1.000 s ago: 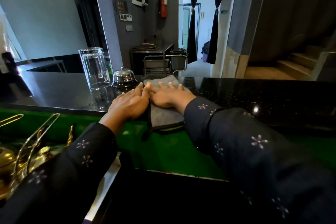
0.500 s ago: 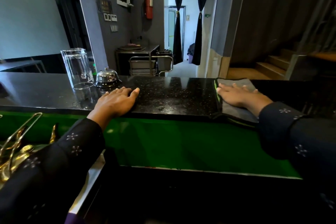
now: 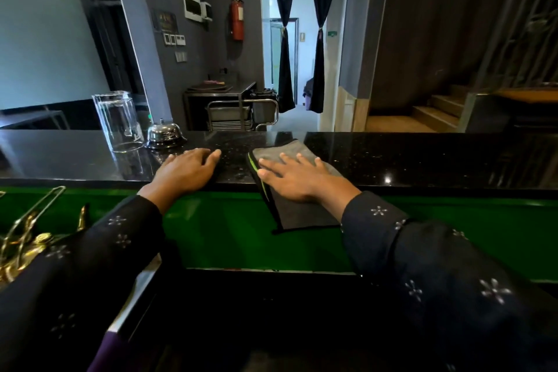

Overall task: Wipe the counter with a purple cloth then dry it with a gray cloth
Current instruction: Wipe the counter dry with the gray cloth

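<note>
A gray cloth (image 3: 295, 149) with a green-trimmed edge lies on the black speckled counter (image 3: 422, 157), and its near end hangs over the front edge. My right hand (image 3: 297, 180) presses flat on this cloth with the fingers spread. My left hand (image 3: 184, 170) rests palm down on the bare counter, just left of the cloth and apart from it, holding nothing. A bit of purple fabric (image 3: 105, 350) shows at the bottom left below my sleeve; I cannot tell what it is.
An upturned clear glass (image 3: 119, 121) and a chrome service bell (image 3: 164, 133) stand on the counter to the left of my left hand. Below the counter runs a green ledge (image 3: 229, 229). Gold-coloured metal utensils (image 3: 27, 238) sit at the lower left.
My right hand slid the gray cloth far to the right along the counter, then back left toward my left hand. The left hand stayed planted near the bell.
</note>
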The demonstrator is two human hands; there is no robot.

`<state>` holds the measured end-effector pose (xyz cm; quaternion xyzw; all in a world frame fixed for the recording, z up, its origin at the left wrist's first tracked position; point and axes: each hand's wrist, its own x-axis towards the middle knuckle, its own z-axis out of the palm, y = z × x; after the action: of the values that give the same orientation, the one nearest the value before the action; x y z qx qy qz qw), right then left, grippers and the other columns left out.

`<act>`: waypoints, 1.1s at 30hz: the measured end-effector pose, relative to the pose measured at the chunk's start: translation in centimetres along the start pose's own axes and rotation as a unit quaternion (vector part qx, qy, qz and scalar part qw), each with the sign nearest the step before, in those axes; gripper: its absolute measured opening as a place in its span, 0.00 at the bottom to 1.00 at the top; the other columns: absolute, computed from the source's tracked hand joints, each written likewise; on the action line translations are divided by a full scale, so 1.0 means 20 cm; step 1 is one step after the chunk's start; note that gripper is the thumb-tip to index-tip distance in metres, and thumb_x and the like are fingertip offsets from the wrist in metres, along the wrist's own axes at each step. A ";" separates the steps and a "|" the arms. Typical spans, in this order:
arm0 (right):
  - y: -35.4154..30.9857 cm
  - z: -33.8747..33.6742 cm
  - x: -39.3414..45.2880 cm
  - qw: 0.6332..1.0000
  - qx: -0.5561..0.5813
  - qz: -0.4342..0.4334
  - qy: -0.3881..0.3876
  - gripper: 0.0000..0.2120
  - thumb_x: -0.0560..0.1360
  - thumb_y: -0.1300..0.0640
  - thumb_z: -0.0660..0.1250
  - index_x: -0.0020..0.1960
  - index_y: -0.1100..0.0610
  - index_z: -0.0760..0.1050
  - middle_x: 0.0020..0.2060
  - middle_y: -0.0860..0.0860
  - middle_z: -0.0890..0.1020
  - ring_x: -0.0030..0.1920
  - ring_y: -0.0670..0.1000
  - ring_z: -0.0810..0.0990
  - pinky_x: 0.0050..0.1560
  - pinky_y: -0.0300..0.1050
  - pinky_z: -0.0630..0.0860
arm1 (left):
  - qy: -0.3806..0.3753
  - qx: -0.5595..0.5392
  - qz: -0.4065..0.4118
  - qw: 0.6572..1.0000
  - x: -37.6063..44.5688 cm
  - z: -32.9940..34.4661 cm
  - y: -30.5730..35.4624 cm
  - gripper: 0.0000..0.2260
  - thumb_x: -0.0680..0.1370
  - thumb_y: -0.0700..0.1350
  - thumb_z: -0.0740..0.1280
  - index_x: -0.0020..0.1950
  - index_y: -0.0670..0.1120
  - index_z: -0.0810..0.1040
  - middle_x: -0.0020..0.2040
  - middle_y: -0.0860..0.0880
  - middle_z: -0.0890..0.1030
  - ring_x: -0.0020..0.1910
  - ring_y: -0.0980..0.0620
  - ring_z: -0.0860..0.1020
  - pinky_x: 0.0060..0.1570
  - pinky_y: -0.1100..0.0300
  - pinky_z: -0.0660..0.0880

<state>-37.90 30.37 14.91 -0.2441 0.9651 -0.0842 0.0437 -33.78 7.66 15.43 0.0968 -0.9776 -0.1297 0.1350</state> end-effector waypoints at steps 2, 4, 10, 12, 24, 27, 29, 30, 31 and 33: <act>0.03 0.00 -0.02 1.000 -0.003 0.000 0.007 0.29 0.74 0.28 0.38 0.74 0.32 0.46 0.78 0.48 0.47 0.77 0.58 0.43 0.72 0.67 0.37 | -0.008 0.006 0.047 0.999 -0.03 0.04 0.10 0.27 0.80 0.62 0.48 0.73 0.49 0.66 0.72 0.45 0.69 0.71 0.46 0.66 0.72 0.43 0.56; 0.08 -0.01 -0.05 1.000 -0.006 0.001 0.015 0.29 0.74 0.28 0.38 0.74 0.31 0.47 0.78 0.48 0.47 0.77 0.58 0.44 0.71 0.67 0.38 | -0.025 0.013 0.090 0.996 -0.09 0.09 0.24 0.26 0.80 0.61 0.48 0.74 0.50 0.63 0.75 0.46 0.64 0.74 0.48 0.61 0.73 0.44 0.51; 0.45 -0.08 -0.20 0.998 -0.006 0.058 0.024 0.29 0.75 0.29 0.37 0.74 0.32 0.47 0.78 0.47 0.48 0.77 0.58 0.44 0.71 0.66 0.38 | -0.025 0.041 0.090 0.995 -0.17 0.16 0.35 0.23 0.81 0.59 0.46 0.76 0.57 0.58 0.77 0.52 0.57 0.76 0.51 0.54 0.74 0.49 0.48; 0.66 -0.11 -0.27 0.995 -0.015 0.090 0.027 0.29 0.74 0.29 0.36 0.74 0.32 0.47 0.78 0.46 0.48 0.77 0.58 0.45 0.72 0.66 0.40 | -0.022 0.044 0.088 0.995 -0.18 0.16 0.34 0.22 0.81 0.58 0.46 0.76 0.58 0.58 0.77 0.52 0.58 0.76 0.51 0.55 0.73 0.49 0.49; 1.31 -0.25 -0.51 0.970 -0.011 0.239 0.032 0.32 0.71 0.25 0.37 0.74 0.31 0.47 0.78 0.46 0.48 0.77 0.59 0.45 0.71 0.68 0.40 | -0.058 0.049 0.082 0.994 -0.18 0.17 0.78 0.26 0.81 0.58 0.50 0.76 0.48 0.60 0.77 0.45 0.59 0.77 0.47 0.53 0.73 0.45 0.43; 1.30 -0.24 -0.56 0.978 -0.013 0.206 0.034 0.30 0.74 0.28 0.37 0.74 0.32 0.47 0.79 0.48 0.48 0.77 0.60 0.46 0.71 0.67 0.41 | -0.071 0.027 0.158 0.985 -0.20 0.27 1.16 0.25 0.81 0.58 0.50 0.76 0.48 0.60 0.77 0.45 0.58 0.77 0.48 0.53 0.73 0.45 0.44; 1.30 -0.22 -0.63 0.985 -0.013 0.168 0.035 0.27 0.75 0.30 0.37 0.74 0.32 0.47 0.79 0.48 0.48 0.77 0.59 0.46 0.71 0.66 0.41 | -0.084 0.013 0.185 0.979 -0.20 0.33 1.37 0.26 0.81 0.59 0.49 0.76 0.49 0.60 0.77 0.46 0.58 0.77 0.48 0.52 0.73 0.45 0.43; 1.32 -0.21 -0.67 0.988 -0.014 0.149 0.036 0.27 0.76 0.30 0.38 0.74 0.31 0.46 0.78 0.47 0.48 0.77 0.58 0.46 0.71 0.66 0.40 | -0.087 0.007 0.190 0.978 -0.18 0.36 1.45 0.26 0.81 0.59 0.49 0.76 0.49 0.59 0.77 0.46 0.58 0.77 0.48 0.52 0.73 0.45 0.43; 1.35 -0.19 -0.70 0.990 -0.016 0.132 0.037 0.26 0.76 0.31 0.38 0.74 0.31 0.46 0.78 0.47 0.48 0.77 0.57 0.46 0.71 0.66 0.40 | -0.089 0.005 0.192 0.977 -0.16 0.38 1.52 0.26 0.81 0.59 0.49 0.76 0.48 0.59 0.77 0.46 0.58 0.77 0.48 0.52 0.73 0.45 0.43; 1.42 -0.20 -0.76 0.992 -0.018 0.115 0.041 0.25 0.77 0.33 0.38 0.74 0.31 0.46 0.78 0.45 0.48 0.78 0.55 0.45 0.71 0.65 0.40 | -0.093 0.008 0.190 0.977 -0.12 0.42 1.63 0.27 0.81 0.59 0.49 0.76 0.48 0.59 0.77 0.46 0.59 0.77 0.47 0.53 0.73 0.44 0.43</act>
<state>-38.30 62.83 14.22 -0.1283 0.9891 -0.0713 0.0087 -38.97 40.97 16.05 -0.1017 -0.9874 -0.1019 0.0652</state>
